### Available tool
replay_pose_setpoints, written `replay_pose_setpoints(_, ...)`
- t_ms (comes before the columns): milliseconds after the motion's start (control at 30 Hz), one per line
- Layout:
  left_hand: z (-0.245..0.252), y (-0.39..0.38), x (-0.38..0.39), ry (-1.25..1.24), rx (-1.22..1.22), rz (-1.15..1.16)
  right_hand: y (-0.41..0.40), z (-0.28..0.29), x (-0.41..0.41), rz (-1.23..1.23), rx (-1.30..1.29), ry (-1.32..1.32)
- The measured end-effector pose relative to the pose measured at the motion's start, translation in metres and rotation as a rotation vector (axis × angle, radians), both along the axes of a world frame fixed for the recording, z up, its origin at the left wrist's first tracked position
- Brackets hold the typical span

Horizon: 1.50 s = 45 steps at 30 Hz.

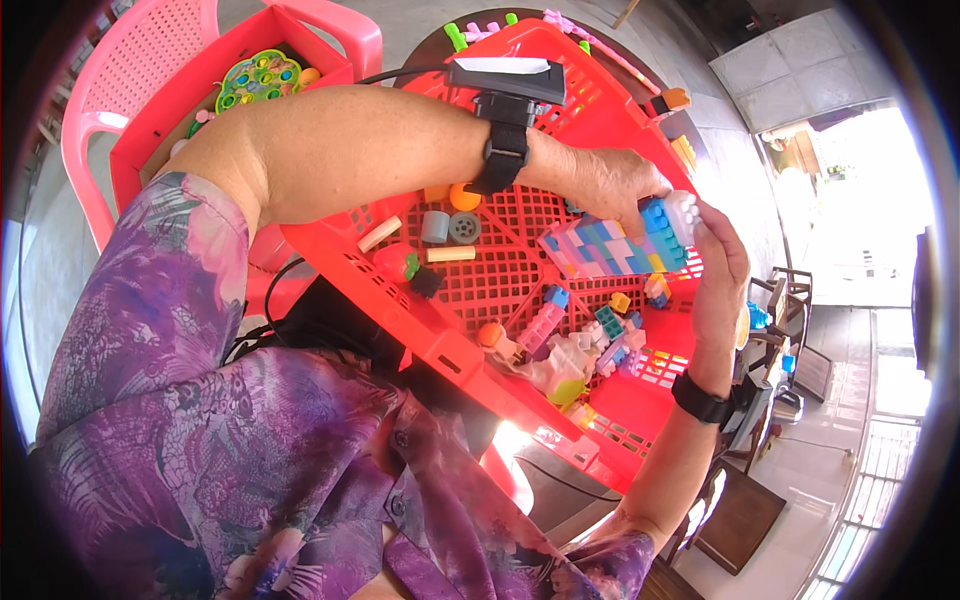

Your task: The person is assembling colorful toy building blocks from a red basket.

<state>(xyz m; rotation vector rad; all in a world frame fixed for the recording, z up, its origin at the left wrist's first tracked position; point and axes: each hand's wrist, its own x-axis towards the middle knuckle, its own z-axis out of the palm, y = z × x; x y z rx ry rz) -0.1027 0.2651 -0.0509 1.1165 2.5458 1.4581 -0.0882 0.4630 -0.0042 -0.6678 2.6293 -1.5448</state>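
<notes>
A block of stacked toy bricks (611, 247) in blue, pink, lilac and white is held over a red plastic basket (450, 367). My left hand (611, 184) reaches in from the left and grips the stack near its studded end. My right hand (720, 244) has its fingertips on a white brick (682, 214) at that same end, beside a blue brick (656, 217). Whether the white brick is fully seated on the stack, I cannot tell. Fingers hide part of both bricks.
Loose bricks (609, 322), a joined pink brick strip (541, 328), a toy strawberry (394, 261) and a grey wheel (464, 227) lie in the basket. A red box (139, 161) with a green toy (259, 81) sits on a pink chair (142, 56) at left.
</notes>
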Motion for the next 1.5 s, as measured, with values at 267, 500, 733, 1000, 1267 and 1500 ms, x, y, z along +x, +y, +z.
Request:
replay_pose_setpoints(267,-0.001,0.0,-0.002,-0.003,0.009,-0.016,-0.001,-0.003,0.001,0.008,0.068,0.066)
replay_pose_setpoints(500,0.0,0.0,-0.001,0.038,0.009,0.005,-0.005,-0.006,0.003,-0.004,0.229,0.247)
replay_pose_setpoints(733,-0.003,-0.001,-0.003,0.053,0.013,0.009,-0.022,0.006,0.018,0.028,0.467,0.513)
replay_pose_setpoints(1000,0.016,-0.009,-0.005,0.093,0.2,0.018,-0.01,-0.003,0.009,-0.026,0.232,0.238)
replay_pose_setpoints(1267,0.027,-0.01,0.005,0.277,-0.008,0.069,0.004,0.006,0.003,0.133,0.449,0.096)
replay_pose_setpoints(1500,0.021,-0.007,0.005,0.426,-0.214,0.005,0.004,-0.006,0.001,0.198,0.411,-0.002)
